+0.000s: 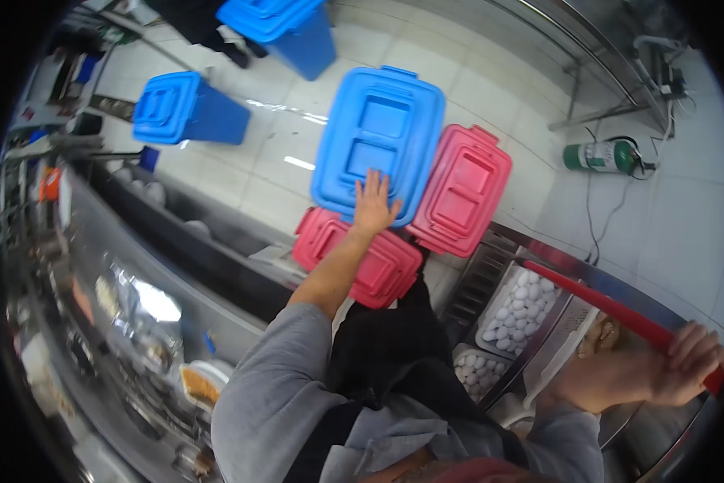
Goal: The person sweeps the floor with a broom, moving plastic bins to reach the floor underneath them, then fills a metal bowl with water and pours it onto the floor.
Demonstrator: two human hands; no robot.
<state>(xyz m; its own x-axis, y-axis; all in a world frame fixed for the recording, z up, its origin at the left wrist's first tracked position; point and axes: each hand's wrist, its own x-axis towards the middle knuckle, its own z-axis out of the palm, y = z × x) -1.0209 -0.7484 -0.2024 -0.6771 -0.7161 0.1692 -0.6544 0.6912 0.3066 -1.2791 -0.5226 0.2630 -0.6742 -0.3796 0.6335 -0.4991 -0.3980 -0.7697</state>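
Observation:
My left hand (374, 204) lies with its fingers spread on the near end of a large blue lid (414, 121). Two red lids stand close by, one (468, 187) to the right of the blue lid and one (362, 259) under my left forearm. At the lower right, my right hand (688, 362) is wrapped round the end of a long red bar (595, 298). Below the bar, an open drawer-like compartment holds a tray of white eggs (521, 312) and a second container of eggs (478, 372).
Two more blue bins stand farther off, one (217, 113) at the left and one (305, 44) at the top, beside a person's dark legs (205, 28). A metal counter (128, 233) runs along the left. A green fire extinguisher (599, 157) lies at the right near cables.

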